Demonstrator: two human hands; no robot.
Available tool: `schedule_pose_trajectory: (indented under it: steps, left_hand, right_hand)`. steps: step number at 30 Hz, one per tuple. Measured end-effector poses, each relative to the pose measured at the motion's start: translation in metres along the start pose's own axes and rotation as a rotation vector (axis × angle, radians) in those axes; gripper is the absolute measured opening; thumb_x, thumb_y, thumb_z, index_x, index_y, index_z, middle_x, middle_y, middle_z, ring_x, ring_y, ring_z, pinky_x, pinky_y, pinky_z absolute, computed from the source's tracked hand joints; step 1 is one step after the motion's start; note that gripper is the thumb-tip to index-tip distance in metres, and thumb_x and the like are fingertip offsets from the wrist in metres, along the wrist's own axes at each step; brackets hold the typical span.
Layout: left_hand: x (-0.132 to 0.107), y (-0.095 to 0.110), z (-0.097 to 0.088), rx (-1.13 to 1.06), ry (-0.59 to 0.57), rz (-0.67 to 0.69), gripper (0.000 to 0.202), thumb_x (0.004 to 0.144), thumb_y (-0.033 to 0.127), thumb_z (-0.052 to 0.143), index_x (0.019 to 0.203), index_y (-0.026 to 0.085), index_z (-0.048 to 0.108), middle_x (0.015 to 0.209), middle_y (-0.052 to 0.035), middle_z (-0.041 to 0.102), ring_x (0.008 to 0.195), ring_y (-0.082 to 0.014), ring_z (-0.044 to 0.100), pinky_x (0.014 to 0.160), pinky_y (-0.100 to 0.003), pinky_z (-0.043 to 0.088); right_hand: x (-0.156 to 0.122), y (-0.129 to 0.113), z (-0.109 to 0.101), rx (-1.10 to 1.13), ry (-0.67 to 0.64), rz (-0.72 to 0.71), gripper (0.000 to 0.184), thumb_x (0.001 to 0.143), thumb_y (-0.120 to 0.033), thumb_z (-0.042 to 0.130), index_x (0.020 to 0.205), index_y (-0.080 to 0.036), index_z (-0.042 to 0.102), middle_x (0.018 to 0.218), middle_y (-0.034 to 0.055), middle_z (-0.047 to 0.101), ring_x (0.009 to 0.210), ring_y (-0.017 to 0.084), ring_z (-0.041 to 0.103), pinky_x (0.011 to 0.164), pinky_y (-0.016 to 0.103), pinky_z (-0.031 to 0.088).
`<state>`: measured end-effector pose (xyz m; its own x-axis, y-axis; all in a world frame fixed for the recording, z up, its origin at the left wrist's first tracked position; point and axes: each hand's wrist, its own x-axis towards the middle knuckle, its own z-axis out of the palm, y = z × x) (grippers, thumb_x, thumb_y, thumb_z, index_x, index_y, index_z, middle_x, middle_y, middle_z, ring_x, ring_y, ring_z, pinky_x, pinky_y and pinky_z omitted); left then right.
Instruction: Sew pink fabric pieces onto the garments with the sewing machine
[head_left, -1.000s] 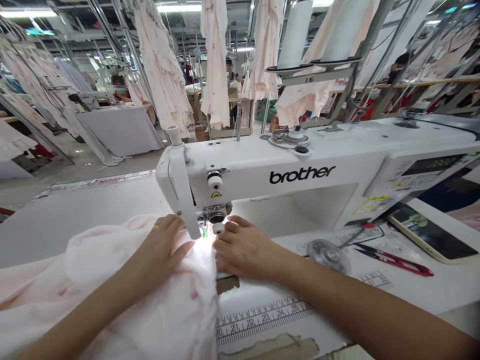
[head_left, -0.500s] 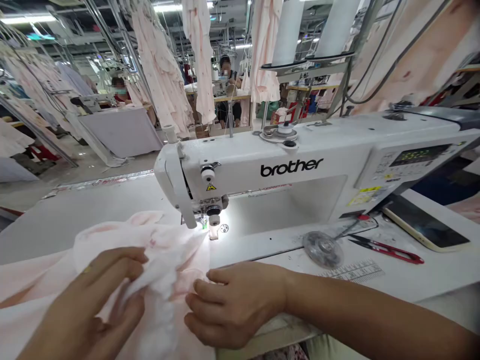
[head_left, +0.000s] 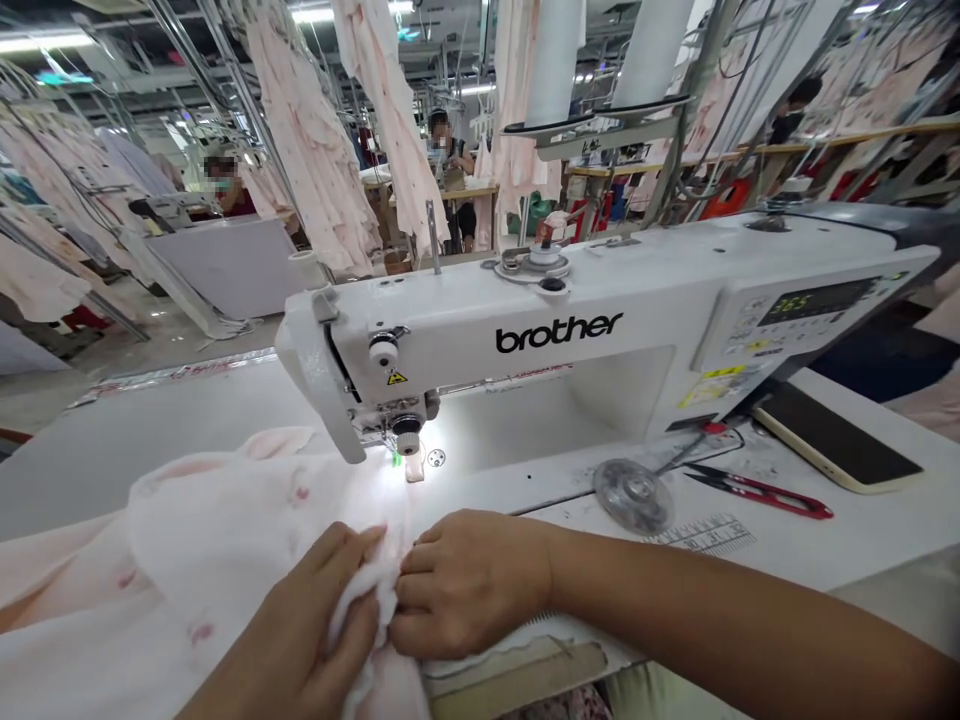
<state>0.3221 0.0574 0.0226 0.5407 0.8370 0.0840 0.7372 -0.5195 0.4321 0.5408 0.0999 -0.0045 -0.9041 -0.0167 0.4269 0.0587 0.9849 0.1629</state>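
Observation:
A pale pink garment with small red marks lies bunched on the table, left of the needle of a white Brother sewing machine. My left hand pinches a fold of this fabric from the left, fingers curled on it. My right hand grips the same fold from the right, fingers closed, knuckles touching the left fingertips. Both hands sit at the table's near edge, a little in front of the lit presser foot.
Red thread snips, a round metal disc and a phone lie right of the machine's arm. Pink garments hang on racks behind. Other people sit at far tables.
Both hands drew the fabric back from under the presser foot toward the near table edge, then came together pinching one fold. The camera view shifted so the machine sits further left.

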Motion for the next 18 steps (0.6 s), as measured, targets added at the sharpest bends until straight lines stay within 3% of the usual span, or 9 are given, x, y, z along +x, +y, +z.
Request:
schedule_pose_trajectory:
  steps: [2, 4, 6, 8, 13, 18]
  left_hand:
    - [0.000, -0.005, 0.000, 0.072, -0.025, 0.089, 0.031, 0.092, 0.027, 0.045, 0.120, 0.026, 0.056, 0.105, -0.0065, 0.065, 0.090, -0.0191, 0.067, 0.076, -0.025, 0.055]
    - [0.000, -0.009, -0.001, 0.187, 0.013, 0.186, 0.032, 0.090, 0.027, 0.049, 0.122, 0.025, 0.057, 0.124, -0.0098, 0.060, 0.109, -0.0237, 0.062, 0.091, -0.032, 0.052]
    - [0.000, -0.012, 0.000, 0.294, 0.050, 0.274, 0.036, 0.089, 0.027, 0.052, 0.125, 0.025, 0.054, 0.136, -0.0102, 0.055, 0.124, -0.0265, 0.053, 0.107, -0.040, 0.041]
    - [0.002, -0.014, 0.000, 0.317, 0.046, 0.318, 0.039, 0.090, 0.025, 0.050, 0.128, 0.024, 0.050, 0.135, -0.0093, 0.057, 0.128, -0.0244, 0.050, 0.114, -0.042, 0.032]
    - [0.008, -0.013, -0.002, 0.262, 0.056, 0.353, 0.038, 0.089, 0.020, 0.048, 0.127, 0.022, 0.049, 0.129, -0.0080, 0.059, 0.124, -0.0218, 0.051, 0.110, -0.039, 0.035]
    - [0.018, -0.017, -0.007, 0.198, -0.019, 0.331, 0.034, 0.088, 0.017, 0.048, 0.121, 0.021, 0.052, 0.125, -0.0086, 0.058, 0.123, -0.0225, 0.050, 0.107, -0.039, 0.039]
  right_hand:
    - [0.000, 0.000, 0.001, -0.015, 0.026, -0.015, 0.019, 0.092, -0.011, 0.049, 0.077, -0.019, 0.057, 0.069, -0.0013, 0.054, 0.064, 0.015, 0.053, 0.053, 0.030, 0.039]
    - [0.000, 0.000, 0.001, -0.025, 0.052, -0.022, 0.020, 0.092, -0.011, 0.048, 0.076, -0.019, 0.056, 0.068, -0.0013, 0.054, 0.064, 0.014, 0.053, 0.053, 0.030, 0.038]
    - [0.001, 0.000, 0.000, -0.028, 0.067, -0.020, 0.021, 0.092, -0.010, 0.048, 0.074, -0.019, 0.054, 0.067, -0.0015, 0.053, 0.064, 0.014, 0.053, 0.053, 0.029, 0.038]
    - [0.001, 0.001, -0.001, -0.024, 0.072, -0.018, 0.021, 0.092, -0.010, 0.048, 0.073, -0.018, 0.053, 0.067, -0.0017, 0.053, 0.064, 0.014, 0.052, 0.053, 0.029, 0.037]
    - [0.002, 0.002, -0.003, 0.016, 0.006, 0.005, 0.018, 0.092, -0.013, 0.053, 0.075, -0.018, 0.053, 0.067, -0.0027, 0.054, 0.064, 0.013, 0.051, 0.054, 0.029, 0.037]
    - [0.001, 0.005, -0.004, 0.027, -0.044, 0.063, 0.017, 0.095, -0.014, 0.052, 0.077, -0.017, 0.053, 0.067, -0.0024, 0.053, 0.065, 0.014, 0.051, 0.055, 0.029, 0.035]
